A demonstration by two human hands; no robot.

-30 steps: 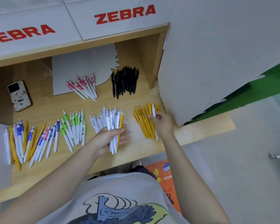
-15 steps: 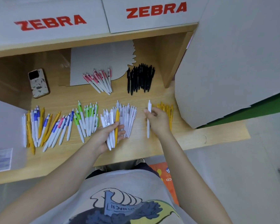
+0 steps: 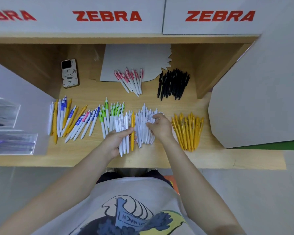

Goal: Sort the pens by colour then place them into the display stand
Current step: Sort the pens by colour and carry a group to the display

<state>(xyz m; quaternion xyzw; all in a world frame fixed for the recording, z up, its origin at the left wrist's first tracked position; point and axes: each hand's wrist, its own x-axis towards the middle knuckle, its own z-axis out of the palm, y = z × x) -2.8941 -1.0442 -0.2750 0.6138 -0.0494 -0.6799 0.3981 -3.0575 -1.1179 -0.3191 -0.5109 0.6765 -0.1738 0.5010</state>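
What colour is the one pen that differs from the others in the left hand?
Yellow pen, among white pens gripped by the left hand; head view.

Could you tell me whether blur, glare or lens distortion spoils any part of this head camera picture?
Head view: the leftmost red ZEBRA sign is smeared and cut off by the frame edge; the clear display stand at the left is hazy; the wide-angle lens bows the wooden shelf and stretches the arms. The pens in the left hand and under the right hand stay sharp. The light is even, with no strong glare.

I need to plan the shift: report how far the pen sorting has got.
Done: pink, black, green, white and yellow piles. In hand: left hand grips white pens and one yellow pen; right hand on white pile. Left: mixed pile, display stand.
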